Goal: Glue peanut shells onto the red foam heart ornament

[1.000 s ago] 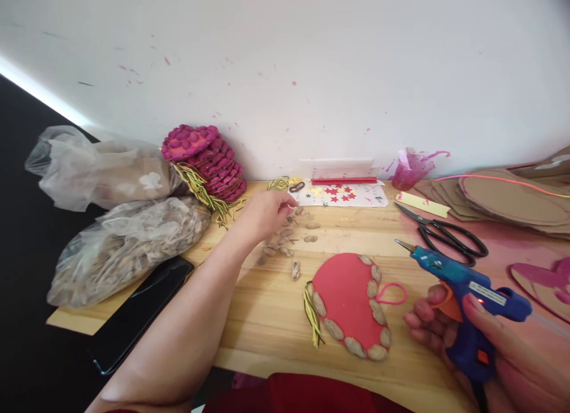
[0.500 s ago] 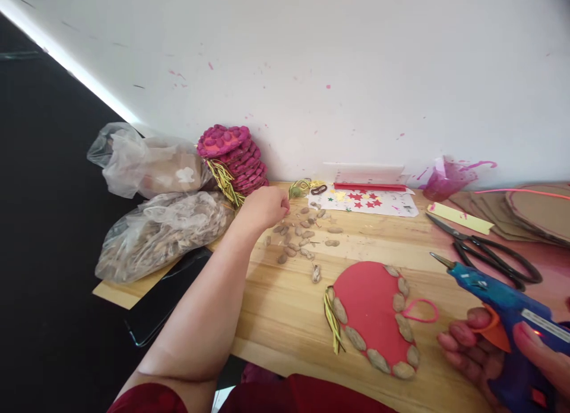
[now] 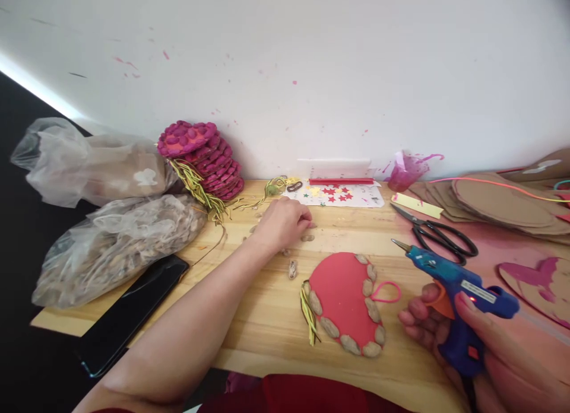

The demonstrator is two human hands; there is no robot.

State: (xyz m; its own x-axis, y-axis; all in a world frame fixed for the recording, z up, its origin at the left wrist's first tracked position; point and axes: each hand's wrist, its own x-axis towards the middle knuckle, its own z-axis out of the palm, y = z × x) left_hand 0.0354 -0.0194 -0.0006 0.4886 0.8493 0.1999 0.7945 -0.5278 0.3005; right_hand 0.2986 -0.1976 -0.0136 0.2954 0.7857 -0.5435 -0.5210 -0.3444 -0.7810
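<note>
My right hand [image 3: 449,330] is wrapped round a blue hot glue gun [image 3: 467,300] with an orange trigger, its nozzle pointing up and left. Over the scattered peanuts [image 3: 307,238] reaches my left hand [image 3: 285,223], fingers curled downward; what they pinch, if anything, is hidden. Between the hands lies a red heart-shaped piece [image 3: 342,300], with peanuts stuck along part of its border. A pink loop [image 3: 387,292] sticks out from its right side, and a yellow-green and black tassel [image 3: 308,318] hangs at its left. One loose peanut [image 3: 292,269] lies just above the heart's left side.
Plastic bags [image 3: 120,247], one of peanuts, and a black phone [image 3: 133,312] lie left. Magenta peanut-covered pieces [image 3: 200,158] are stacked behind. Star stickers [image 3: 336,193] lie by the wall. Scissors [image 3: 440,235], a stained cup [image 3: 405,171] and cardboard shapes [image 3: 499,202] stand right.
The view has turned right, so things appear further left. My left hand has moved right, onto the scattered peanuts, covering many of them. My right hand still holds the glue gun.
</note>
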